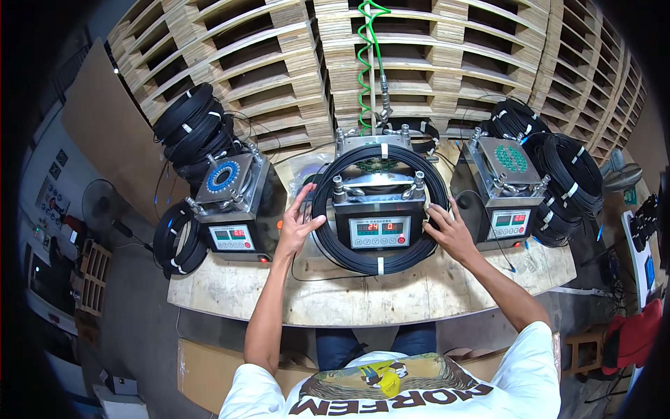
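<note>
A large coil of black cable (363,264), bound with white ties, leans upright around the front of the middle machine (381,207), a black and metal box with a small digital display. My right hand (450,230) grips the coil's right side, fingers bent over its inner edge. At the opposite side, my left hand (300,225) has its fingers spread, with the thumb by the coil's outer edge; firm contact there is hard to make out. A loose cable strand runs from the coil's lower left onto the wooden tabletop (314,300).
Similar machines stand at left (227,209) and right (506,192), with blue and green connector rings on top. Stacked black coils (192,129) and more coils (569,174) flank them. A green spiral air hose (364,63) hangs before wooden pallets (258,63).
</note>
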{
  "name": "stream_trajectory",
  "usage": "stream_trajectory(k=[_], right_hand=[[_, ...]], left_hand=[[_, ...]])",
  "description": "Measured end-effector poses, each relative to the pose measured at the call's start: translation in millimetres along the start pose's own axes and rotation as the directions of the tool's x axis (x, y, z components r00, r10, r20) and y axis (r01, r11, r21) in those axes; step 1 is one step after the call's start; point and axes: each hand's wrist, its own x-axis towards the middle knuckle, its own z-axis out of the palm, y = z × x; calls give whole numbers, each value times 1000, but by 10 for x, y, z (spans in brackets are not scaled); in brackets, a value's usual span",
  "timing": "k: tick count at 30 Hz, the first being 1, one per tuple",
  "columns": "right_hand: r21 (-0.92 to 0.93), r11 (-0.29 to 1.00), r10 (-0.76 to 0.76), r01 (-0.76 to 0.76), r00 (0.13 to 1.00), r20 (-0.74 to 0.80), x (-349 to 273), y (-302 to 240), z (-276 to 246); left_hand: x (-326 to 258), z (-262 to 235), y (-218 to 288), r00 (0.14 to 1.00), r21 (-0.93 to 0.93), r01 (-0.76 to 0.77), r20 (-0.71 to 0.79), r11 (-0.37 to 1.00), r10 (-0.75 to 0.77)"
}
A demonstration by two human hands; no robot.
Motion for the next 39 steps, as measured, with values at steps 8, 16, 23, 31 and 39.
stream_trajectory(k=[8, 16, 23, 31, 39], right_hand=[[45, 999, -33, 28, 991, 128, 156, 69, -184], [145, 989, -19, -16, 970, 242, 261, 41, -507], [22, 1000, -13, 7, 966, 258, 224, -95, -589], [76, 996, 35, -52, 977, 210, 272, -35, -756], [-143, 974, 180, -174, 983, 29, 177, 249, -879]], left_hand=[[-77, -83, -54, 998, 10, 66, 3, 998, -66], [98, -160, 295, 995, 233, 95, -30, 968, -90], [357, -157, 753, 993, 211, 90, -100, 973, -70], [697, -38, 1215, 994, 283, 103, -57, 954, -91], [845, 101, 1299, 992, 276, 122, -9, 953, -125]])
